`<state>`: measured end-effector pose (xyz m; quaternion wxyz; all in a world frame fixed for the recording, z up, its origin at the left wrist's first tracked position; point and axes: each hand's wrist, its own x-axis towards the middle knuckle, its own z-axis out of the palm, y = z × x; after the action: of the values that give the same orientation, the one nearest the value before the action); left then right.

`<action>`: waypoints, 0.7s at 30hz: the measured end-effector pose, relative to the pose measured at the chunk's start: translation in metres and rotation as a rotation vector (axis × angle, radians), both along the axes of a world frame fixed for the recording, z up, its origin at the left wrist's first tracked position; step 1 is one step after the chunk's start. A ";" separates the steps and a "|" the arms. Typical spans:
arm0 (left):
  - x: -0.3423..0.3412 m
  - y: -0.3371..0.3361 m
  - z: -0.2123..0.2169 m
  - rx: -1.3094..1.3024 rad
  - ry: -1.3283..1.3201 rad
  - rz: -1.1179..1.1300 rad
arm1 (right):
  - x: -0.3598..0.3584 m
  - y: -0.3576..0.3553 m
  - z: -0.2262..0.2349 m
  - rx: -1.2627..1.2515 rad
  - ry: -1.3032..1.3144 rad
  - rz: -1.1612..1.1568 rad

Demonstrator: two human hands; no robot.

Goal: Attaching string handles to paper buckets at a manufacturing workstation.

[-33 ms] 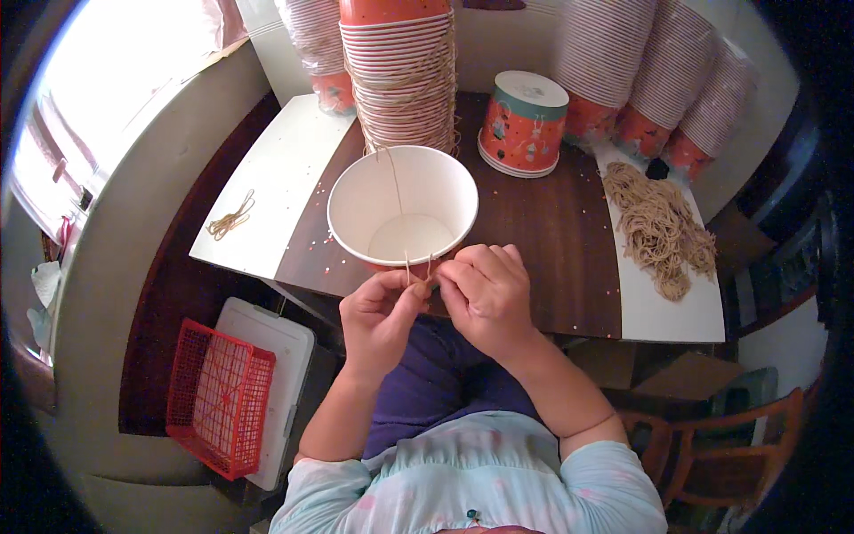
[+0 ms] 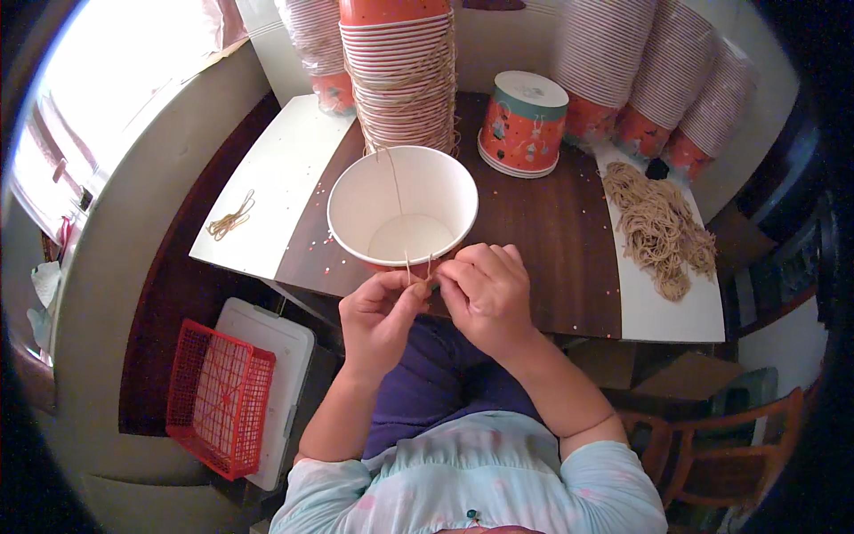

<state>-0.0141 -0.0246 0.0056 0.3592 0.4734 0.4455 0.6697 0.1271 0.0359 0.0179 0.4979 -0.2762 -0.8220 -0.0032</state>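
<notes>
A white-lined paper bucket stands at the near side of the brown table, its mouth toward me. One strand of tan cord hangs over its far rim and down inside. By the near rim, my left hand pinches tan string between thumb and finger, and one thin end sticks up. Close against it, my right hand is closed on the same string, with another short end rising beside the fingertips. Whether there is a knot between the fingers is hidden.
Behind the bucket rises a tall stack of nested orange buckets with cords. An upturned orange bucket stands right of it. Wrapped stacks line the back right. A cord heap lies at right, a small bundle at left. A red basket sits below left.
</notes>
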 end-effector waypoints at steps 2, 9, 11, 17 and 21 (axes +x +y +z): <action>-0.003 -0.001 0.003 0.012 0.058 0.008 | 0.002 0.004 -0.004 -0.032 0.036 0.048; -0.008 -0.002 0.021 0.345 0.507 0.253 | 0.005 -0.004 0.011 -0.041 0.080 0.135; -0.006 -0.001 0.025 0.381 0.530 0.268 | 0.000 -0.003 0.015 0.009 0.065 0.174; -0.008 0.000 0.031 0.403 0.538 0.251 | -0.007 0.002 0.013 0.051 0.125 0.246; -0.016 0.006 0.041 0.406 0.222 -0.074 | -0.002 0.000 0.018 0.023 0.085 0.196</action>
<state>-0.0301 -0.0189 0.0464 0.2295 0.6227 0.3210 0.6757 0.1256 0.0355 0.0355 0.5333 -0.1885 -0.8233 0.0478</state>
